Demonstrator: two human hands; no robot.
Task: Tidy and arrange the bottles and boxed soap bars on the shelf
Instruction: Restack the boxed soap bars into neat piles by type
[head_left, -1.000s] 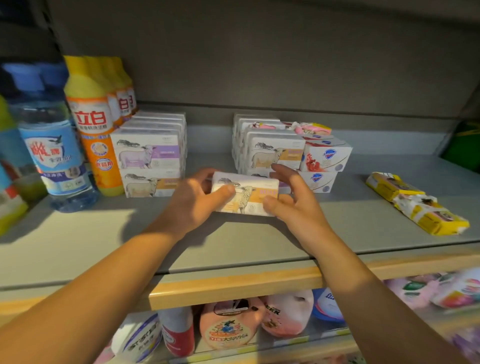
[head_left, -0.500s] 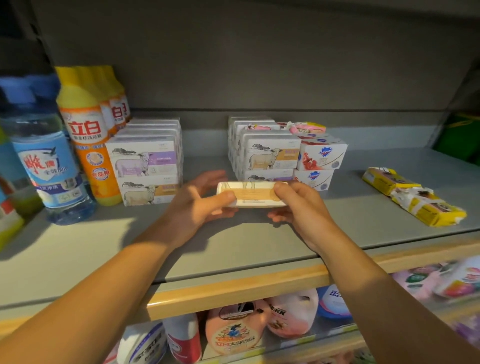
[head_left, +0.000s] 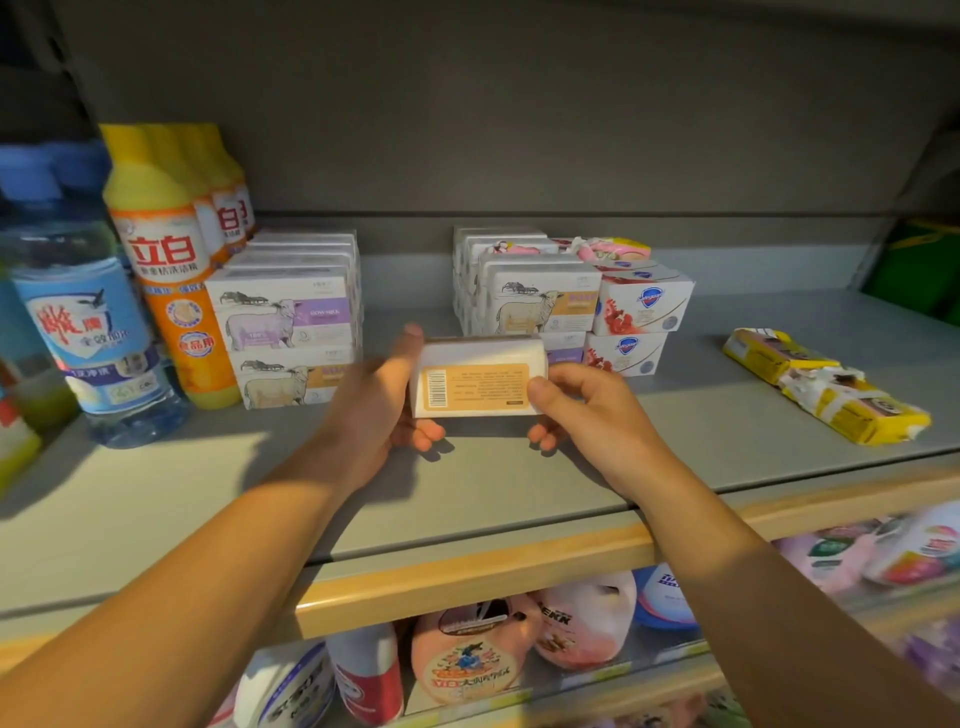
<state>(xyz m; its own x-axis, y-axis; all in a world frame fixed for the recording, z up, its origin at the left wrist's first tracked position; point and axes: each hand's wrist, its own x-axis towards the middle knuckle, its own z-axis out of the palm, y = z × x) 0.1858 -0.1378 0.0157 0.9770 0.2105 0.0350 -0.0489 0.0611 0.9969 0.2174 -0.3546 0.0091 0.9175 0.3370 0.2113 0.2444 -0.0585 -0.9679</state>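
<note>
A grey shelf (head_left: 467, 499) with a pale wooden front edge. On it at the left stand a clear blue-labelled bottle (head_left: 88, 332) and a row of yellow-and-orange bottles (head_left: 166, 270). Just beside them sit stacked white soap boxes (head_left: 291, 322). A second soap box stack (head_left: 561, 296) stands mid-shelf. Two yellow wrapped packs (head_left: 826, 387) lie flat at right.

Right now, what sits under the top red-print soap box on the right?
Under the top red-print box lies one matching red-print box, resting on the shelf. Its left end is partly hidden by the held soap box, so its full print cannot be seen.
</note>
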